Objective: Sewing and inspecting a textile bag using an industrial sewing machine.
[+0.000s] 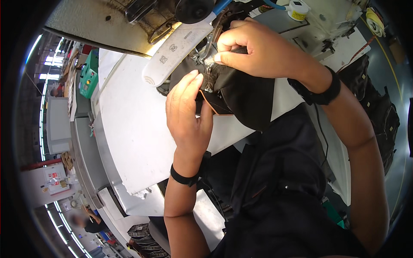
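A dark fabric piece (pixel 249 96) with an orange-edged part lies under the needle area of a sewing machine (pixel 103 26). My right hand (pixel 262 49) is closed, thumb and forefinger pinching the dark fabric just right of the metal presser foot (pixel 209 64). On the near left side of the foot, my left hand (pixel 187 114) rests with its fingers stretched out, the tips touching the fabric. The fabric's right part droops over the near edge of the white table. What lies beneath my right fingers is hidden.
A white oblong machine attachment (pixel 176 51) juts over the white table (pixel 133 129). At the far left stands a green box (pixel 89 74). Dark fabric pieces (pixel 374 107) are piled at the right. Another person (pixel 92 223) is at the lower left, well away.
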`<state>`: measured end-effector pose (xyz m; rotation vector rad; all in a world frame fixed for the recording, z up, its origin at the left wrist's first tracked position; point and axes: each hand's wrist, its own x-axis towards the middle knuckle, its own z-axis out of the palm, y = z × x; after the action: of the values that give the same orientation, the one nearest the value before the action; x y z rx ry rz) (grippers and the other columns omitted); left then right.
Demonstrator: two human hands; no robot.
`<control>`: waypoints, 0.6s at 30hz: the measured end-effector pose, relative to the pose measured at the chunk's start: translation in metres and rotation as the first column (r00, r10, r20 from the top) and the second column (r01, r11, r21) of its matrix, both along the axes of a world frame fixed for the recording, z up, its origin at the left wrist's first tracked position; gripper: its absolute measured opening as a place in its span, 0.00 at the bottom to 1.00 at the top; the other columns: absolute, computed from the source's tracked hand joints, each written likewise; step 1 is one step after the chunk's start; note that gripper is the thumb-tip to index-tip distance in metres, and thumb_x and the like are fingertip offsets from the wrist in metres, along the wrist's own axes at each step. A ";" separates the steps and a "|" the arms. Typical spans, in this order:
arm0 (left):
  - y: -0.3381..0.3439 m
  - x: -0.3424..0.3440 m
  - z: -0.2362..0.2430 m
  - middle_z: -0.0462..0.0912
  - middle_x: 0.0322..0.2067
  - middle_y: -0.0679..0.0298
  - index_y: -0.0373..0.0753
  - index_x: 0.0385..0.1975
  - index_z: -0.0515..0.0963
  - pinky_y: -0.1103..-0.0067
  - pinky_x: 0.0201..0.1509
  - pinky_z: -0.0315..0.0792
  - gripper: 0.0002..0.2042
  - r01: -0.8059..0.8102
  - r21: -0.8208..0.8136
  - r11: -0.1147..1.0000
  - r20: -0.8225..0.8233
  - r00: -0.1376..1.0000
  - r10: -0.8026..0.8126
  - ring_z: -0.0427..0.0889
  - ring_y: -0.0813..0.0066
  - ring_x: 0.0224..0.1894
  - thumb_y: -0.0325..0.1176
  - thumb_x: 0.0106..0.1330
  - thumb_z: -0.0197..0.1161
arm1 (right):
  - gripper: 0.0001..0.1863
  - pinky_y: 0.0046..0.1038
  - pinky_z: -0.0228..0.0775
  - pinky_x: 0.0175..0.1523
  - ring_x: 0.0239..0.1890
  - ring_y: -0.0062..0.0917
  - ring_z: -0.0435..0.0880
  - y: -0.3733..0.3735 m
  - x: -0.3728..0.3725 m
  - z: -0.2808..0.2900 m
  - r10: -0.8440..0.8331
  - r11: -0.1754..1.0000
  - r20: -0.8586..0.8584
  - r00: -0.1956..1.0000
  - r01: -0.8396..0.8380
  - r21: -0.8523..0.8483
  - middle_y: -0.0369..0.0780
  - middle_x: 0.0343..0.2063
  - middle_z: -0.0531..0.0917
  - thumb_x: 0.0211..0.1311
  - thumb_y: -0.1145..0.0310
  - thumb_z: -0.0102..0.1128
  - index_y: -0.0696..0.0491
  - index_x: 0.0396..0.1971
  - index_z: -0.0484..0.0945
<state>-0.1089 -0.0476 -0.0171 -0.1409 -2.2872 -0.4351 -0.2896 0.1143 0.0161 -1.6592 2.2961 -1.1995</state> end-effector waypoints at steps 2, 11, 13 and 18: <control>-0.003 -0.002 0.000 0.85 0.54 0.53 0.34 0.54 0.79 0.68 0.64 0.74 0.22 0.032 -0.022 0.999 -0.006 0.999 -0.033 0.83 0.56 0.57 0.20 0.58 0.72 | 0.09 0.31 0.66 0.42 0.33 0.27 0.73 -0.002 -0.001 -0.001 0.004 1.000 0.015 1.000 -0.005 0.004 0.36 0.28 0.76 0.65 0.65 0.68 0.54 0.31 0.82; -0.011 -0.004 0.007 0.85 0.54 0.53 0.34 0.53 0.79 0.67 0.62 0.75 0.22 0.074 -0.120 0.990 0.025 0.997 -0.072 0.84 0.56 0.55 0.16 0.57 0.68 | 0.13 0.31 0.61 0.33 0.25 0.23 0.68 -0.006 -0.002 -0.006 0.048 0.995 0.085 0.995 -0.041 -0.089 0.37 0.20 0.71 0.64 0.65 0.67 0.57 0.25 0.75; -0.012 -0.005 0.007 0.85 0.54 0.53 0.34 0.53 0.78 0.67 0.62 0.75 0.22 0.081 -0.124 0.989 0.025 0.997 -0.078 0.84 0.56 0.55 0.16 0.57 0.68 | 0.17 0.34 0.57 0.27 0.18 0.24 0.65 -0.008 -0.003 -0.008 0.062 0.977 0.082 0.995 -0.044 -0.210 0.39 0.13 0.68 0.61 0.66 0.67 0.57 0.19 0.71; -0.015 -0.008 0.005 0.86 0.53 0.53 0.34 0.55 0.77 0.67 0.62 0.75 0.23 0.120 -0.084 0.989 -0.003 0.993 -0.121 0.84 0.55 0.54 0.17 0.57 0.69 | 0.16 0.32 0.59 0.28 0.18 0.23 0.66 -0.009 -0.004 -0.012 0.045 0.976 0.070 0.997 -0.029 -0.215 0.37 0.14 0.70 0.61 0.66 0.67 0.57 0.19 0.72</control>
<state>-0.1167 -0.0624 -0.0118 -0.3243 -2.2971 -0.3997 -0.2936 0.1049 0.0045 -1.6816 2.1483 -1.5202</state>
